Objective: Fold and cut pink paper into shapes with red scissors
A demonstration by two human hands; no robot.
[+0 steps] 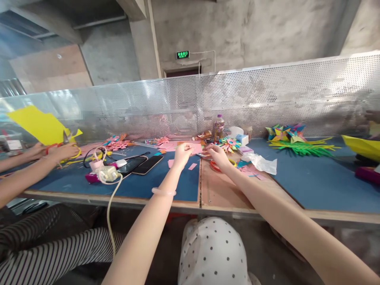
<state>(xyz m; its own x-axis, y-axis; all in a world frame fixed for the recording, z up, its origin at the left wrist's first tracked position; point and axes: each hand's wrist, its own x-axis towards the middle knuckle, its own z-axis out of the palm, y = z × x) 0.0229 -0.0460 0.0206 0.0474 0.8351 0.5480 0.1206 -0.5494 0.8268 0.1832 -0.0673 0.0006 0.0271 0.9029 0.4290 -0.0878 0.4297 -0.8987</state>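
My left hand (pixel 182 154), with a pale bracelet on the wrist, is held over the table with thumb and fingers pinched together. A small piece of pink paper (pixel 196 148) shows at its fingertips. Just to the right, my right hand (pixel 218 153) has its fingers bent and closed; what they hold is hidden. Beneath that hand are scissors (pixel 212 166) with red and yellow handles, a metal blade pointing left; I cannot tell whether the hand touches them. A cut pink paper strip (pixel 192 166) lies below my left hand. Larger pink sheets (pixel 175 145) lie behind.
Left of me are phones (pixel 148 164), a power strip (pixel 107 173) with a hanging cable, and a co-worker's hands (pixel 62 152) with scissors and yellow paper (pixel 37 124). A bottle (pixel 219 127), crumpled tissue (pixel 263 163) and green paper strips (pixel 305 147) stand or lie rightward. A perforated metal screen (pixel 237 99) runs behind.
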